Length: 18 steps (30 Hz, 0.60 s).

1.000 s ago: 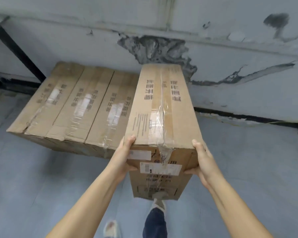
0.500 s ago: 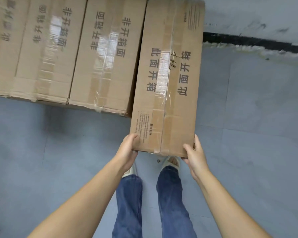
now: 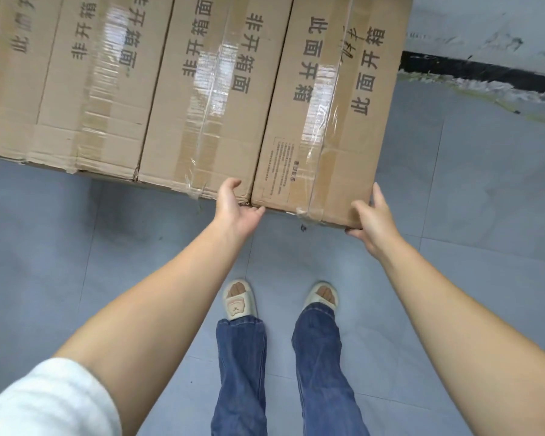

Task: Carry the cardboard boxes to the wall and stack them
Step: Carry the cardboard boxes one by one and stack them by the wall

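1. Cardboard fills the upper half of the head view: a row of long brown taped boxes (image 3: 183, 99) lies side by side on the grey tiled floor (image 3: 485, 199), printed with black characters and sealed with clear glossy tape.
2. At the right end of that row is the rightmost brown cardboard box (image 3: 331, 121), touching its neighbour along its whole left side, with its far end towards the pale scuffed wall (image 3: 485, 23) and black skirting strip (image 3: 479, 69).
3. At that box's near left corner, the left hand (image 3: 236, 209) has its thumb raised beside the seam between the two boxes and its fingers loosely curled, tips at the box's lower edge; whether they actually grip it I cannot tell.
4. On the near right corner, the right hand (image 3: 370, 220) holds the box, thumb lying up along the right side and fingers curled under the bottom edge.
5. Below, the person's blue jeans (image 3: 315, 357) and cream open-toed slippers (image 3: 238, 298) stand on the tiles, well back from the boxes, and a white sleeve (image 3: 44, 401) shows at the lower left.
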Motion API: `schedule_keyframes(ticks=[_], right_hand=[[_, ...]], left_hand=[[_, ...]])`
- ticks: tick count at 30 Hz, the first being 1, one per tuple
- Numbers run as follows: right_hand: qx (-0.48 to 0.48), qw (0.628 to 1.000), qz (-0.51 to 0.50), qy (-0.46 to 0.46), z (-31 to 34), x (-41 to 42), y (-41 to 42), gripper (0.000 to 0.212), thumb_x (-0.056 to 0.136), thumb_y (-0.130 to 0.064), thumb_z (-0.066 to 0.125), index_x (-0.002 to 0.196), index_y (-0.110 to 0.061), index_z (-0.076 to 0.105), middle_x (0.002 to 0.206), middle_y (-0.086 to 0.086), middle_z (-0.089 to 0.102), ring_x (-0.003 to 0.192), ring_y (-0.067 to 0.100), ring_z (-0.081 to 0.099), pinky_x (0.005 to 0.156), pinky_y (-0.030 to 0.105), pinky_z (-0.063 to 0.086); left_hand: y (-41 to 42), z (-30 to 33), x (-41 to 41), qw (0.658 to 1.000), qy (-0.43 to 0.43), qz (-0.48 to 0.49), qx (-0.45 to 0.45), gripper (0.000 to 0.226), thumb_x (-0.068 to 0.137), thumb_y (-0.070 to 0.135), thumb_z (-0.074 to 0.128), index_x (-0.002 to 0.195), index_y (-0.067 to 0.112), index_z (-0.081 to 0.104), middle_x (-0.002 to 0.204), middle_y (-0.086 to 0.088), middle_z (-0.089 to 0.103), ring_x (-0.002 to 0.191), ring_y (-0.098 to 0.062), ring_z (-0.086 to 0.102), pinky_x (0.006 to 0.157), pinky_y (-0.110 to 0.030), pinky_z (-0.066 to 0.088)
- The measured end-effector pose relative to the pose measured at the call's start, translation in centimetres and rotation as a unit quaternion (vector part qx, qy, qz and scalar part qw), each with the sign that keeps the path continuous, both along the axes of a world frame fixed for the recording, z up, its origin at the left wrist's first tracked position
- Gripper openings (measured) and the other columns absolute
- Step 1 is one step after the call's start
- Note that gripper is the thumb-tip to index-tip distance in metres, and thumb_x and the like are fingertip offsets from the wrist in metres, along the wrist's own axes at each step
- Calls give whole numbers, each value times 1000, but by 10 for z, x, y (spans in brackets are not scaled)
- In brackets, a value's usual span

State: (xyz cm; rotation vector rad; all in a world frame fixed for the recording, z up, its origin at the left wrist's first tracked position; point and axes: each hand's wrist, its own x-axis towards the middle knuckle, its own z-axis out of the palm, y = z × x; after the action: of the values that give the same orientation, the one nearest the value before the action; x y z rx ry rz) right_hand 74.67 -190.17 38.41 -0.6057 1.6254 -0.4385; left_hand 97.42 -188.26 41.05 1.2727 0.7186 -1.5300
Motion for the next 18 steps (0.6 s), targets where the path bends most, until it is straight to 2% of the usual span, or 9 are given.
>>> schedule_keyframes(ticks=[2, 5, 7, 9, 11, 13, 14, 16, 18], right_hand=[[12, 1000, 26, 9, -3, -2, 6, 67, 89, -6, 39, 145, -40, 25, 135, -14, 52, 113, 17, 56, 86, 41, 48], [15, 999, 37, 5, 6, -6, 9, 64, 92, -6, 39, 144, -41, 29, 134, -16, 51, 116, 16, 53, 93, 47, 44], [26, 998, 53, 1, 25, -10, 11, 60, 96, -8, 40, 146, -39, 28, 131, -16, 48, 116, 13, 48, 101, 52, 40], [21, 996, 86, 13, 52, -14, 17, 55, 98, -12, 43, 145, -36, 31, 133, -11, 47, 116, 11, 46, 102, 48, 39], [-7, 991, 130, 43, 88, -16, 26, 53, 98, -17, 48, 147, -28, 32, 142, -1, 45, 119, 11, 46, 101, 41, 41], [-57, 981, 176, 50, 133, -21, 40, 53, 97, -18, 53, 147, -21, 34, 142, 5, 48, 118, 10, 49, 101, 30, 41], [-84, 975, 201, 51, 158, -25, 50, 52, 96, -17, 54, 145, -20, 37, 138, 5, 52, 115, 8, 51, 98, 21, 38], [-134, 962, 234, 50, 210, -31, 71, 47, 95, -16, 55, 141, -22, 43, 127, -1, 59, 106, -2, 55, 88, 4, 35], [-168, 955, 241, 37, 256, -40, 96, 44, 95, -14, 55, 136, -26, 46, 120, -10, 61, 101, -14, 55, 81, -1, 37]], left_hand=[[6, 2, -3, 1000, -4, -17, 3, 60, 92, 22, 45, 142, -4, 24, 148, -24, 31, 136, -31, 37, 116, -44, 24], [16, 13, -5, 998, -46, -37, 8, 67, 96, 20, 42, 150, 3, 7, 156, -19, 18, 143, -27, 25, 115, -46, 24], [24, 30, -1, 994, -72, -79, -1, 63, 97, 19, 42, 150, 6, 11, 154, -19, 25, 141, -27, 30, 111, -47, 30], [31, 55, 1, 975, -130, -180, -3, 50, 99, 19, 41, 145, 9, 28, 146, -18, 38, 134, -25, 41, 107, -45, 37], [44, 91, 2, 908, -244, -339, -12, 38, 99, 18, 41, 136, 11, 43, 135, -11, 52, 121, -21, 51, 102, -40, 42], [61, 138, 0, 808, -346, -471, -70, 29, 97, 17, 45, 125, 20, 51, 123, -3, 61, 114, -16, 56, 103, -38, 43], [72, 162, 0, 766, -375, -510, -108, 30, 96, 17, 47, 124, 24, 51, 118, 1, 63, 112, -15, 58, 103, -37, 43], [95, 210, 3, 705, -414, -548, -177, 32, 96, 15, 49, 124, 30, 51, 110, 9, 65, 107, -8, 60, 100, -28, 44], [116, 257, 6, 658, -456, -555, -226, 34, 95, 15, 51, 124, 32, 51, 106, 18, 64, 102, 3, 59, 93, -12, 43]])
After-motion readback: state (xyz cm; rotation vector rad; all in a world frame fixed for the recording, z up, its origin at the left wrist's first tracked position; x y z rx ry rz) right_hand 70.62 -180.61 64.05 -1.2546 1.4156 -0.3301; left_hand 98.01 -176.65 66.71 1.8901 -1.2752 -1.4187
